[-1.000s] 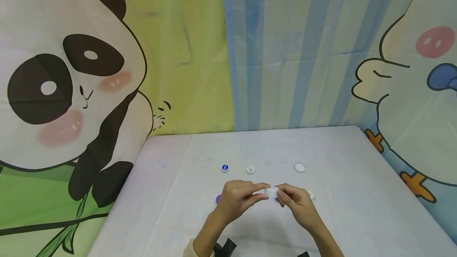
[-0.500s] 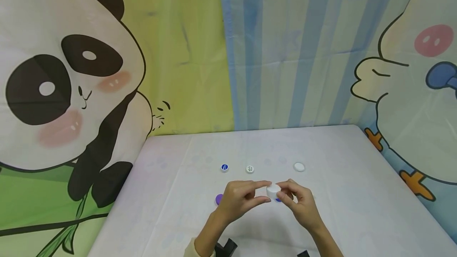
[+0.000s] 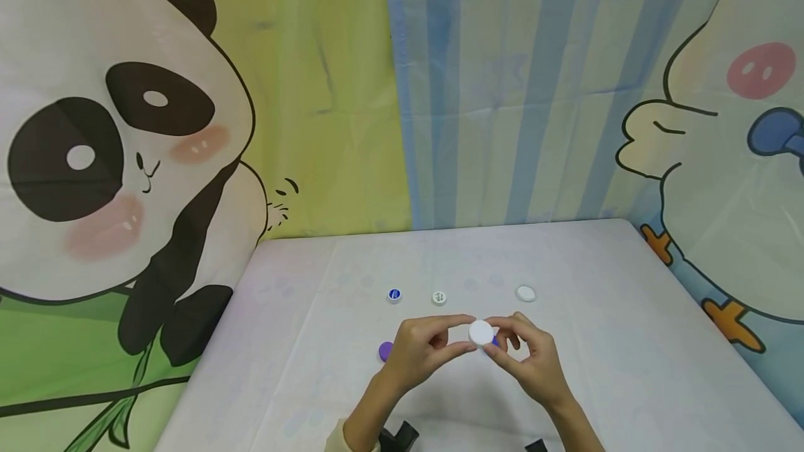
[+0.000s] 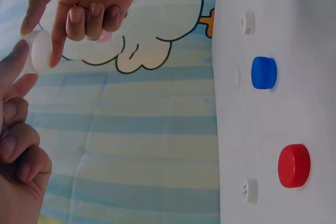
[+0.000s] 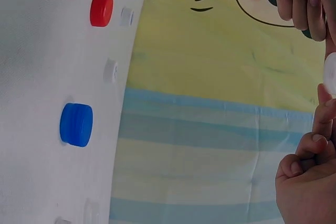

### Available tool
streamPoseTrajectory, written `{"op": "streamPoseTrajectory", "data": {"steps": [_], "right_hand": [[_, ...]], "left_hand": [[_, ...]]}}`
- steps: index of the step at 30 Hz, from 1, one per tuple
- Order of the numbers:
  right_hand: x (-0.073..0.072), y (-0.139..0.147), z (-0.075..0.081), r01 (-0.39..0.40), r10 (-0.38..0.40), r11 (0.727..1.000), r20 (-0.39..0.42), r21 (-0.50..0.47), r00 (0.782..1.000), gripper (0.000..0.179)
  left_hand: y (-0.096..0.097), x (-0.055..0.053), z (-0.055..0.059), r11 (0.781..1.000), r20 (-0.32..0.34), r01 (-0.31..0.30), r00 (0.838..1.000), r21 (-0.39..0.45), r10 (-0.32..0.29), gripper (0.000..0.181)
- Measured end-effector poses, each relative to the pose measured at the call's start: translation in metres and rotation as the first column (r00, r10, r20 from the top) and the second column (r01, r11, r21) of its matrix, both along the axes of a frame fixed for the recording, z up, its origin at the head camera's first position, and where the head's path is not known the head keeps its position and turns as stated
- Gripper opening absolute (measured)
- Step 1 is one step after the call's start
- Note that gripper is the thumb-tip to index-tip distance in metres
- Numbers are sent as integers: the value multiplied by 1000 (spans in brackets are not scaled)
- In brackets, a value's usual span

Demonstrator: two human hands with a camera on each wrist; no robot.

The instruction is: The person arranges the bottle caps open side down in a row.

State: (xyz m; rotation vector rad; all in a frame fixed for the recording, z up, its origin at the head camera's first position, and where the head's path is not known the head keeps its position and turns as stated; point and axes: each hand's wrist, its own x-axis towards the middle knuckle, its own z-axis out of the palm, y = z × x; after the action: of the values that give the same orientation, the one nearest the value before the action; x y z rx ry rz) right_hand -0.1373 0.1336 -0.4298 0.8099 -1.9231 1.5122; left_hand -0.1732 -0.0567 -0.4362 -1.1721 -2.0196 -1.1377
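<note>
A white bottle cap [image 3: 481, 333] is held above the table between both hands, its flat round face turned to the head camera. My left hand [image 3: 419, 349] pinches its left side with thumb and index finger. From the right, my right hand [image 3: 530, 361] grips it between thumb and index finger, other fingers curled. In the left wrist view the cap [image 4: 39, 52] shows side-on between the fingertips; in the right wrist view it is cut by the edge. Behind the right fingers, a blue cap [image 3: 495, 341] is mostly hidden. Beside the left wrist lies a purple-looking cap [image 3: 385, 351].
Farther back on the white table [image 3: 339, 396] lie a blue-and-white cap [image 3: 394, 295], a small white cap [image 3: 439, 297] and a flat white cap [image 3: 526, 293]. The left wrist view shows a red cap [image 4: 294, 166]. A printed curtain [image 3: 477, 89] stands behind.
The white cap has been tipped in the fingers, from showing its side to showing its round face. The right thumb has shifted slightly; both hands stay nearly in place.
</note>
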Motion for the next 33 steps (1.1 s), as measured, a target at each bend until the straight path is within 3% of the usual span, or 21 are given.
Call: {"op": "streamPoseTrajectory", "data": {"steps": [7, 14, 18, 22, 26, 33], "right_hand": [[-3, 5, -1, 45, -45, 998, -3, 54, 999, 39], [-9, 11, 3, 113, -114, 989, 1, 97, 994, 38], [-17, 15, 5, 153, -152, 980, -11, 126, 988, 37], [-37, 26, -5, 201, -209, 959, 18, 200, 978, 35], [-67, 42, -19, 231, -255, 925, 41, 300, 966, 32], [-106, 59, -30, 169, -251, 884, 138, 435, 958, 28]], "left_hand": [[3, -4, -3, 1000, 16, -5, 1000, -18, 5, 27], [8, -13, -3, 1000, 122, 22, 992, -9, -20, 25], [13, -23, -4, 1000, 137, 29, 990, -2, -28, 26], [20, -40, -3, 1000, 131, -6, 991, -31, 10, 27], [28, -63, -5, 991, 146, -74, 985, -111, 90, 28], [40, -97, -23, 949, 162, -162, 964, -272, 211, 30]]}}
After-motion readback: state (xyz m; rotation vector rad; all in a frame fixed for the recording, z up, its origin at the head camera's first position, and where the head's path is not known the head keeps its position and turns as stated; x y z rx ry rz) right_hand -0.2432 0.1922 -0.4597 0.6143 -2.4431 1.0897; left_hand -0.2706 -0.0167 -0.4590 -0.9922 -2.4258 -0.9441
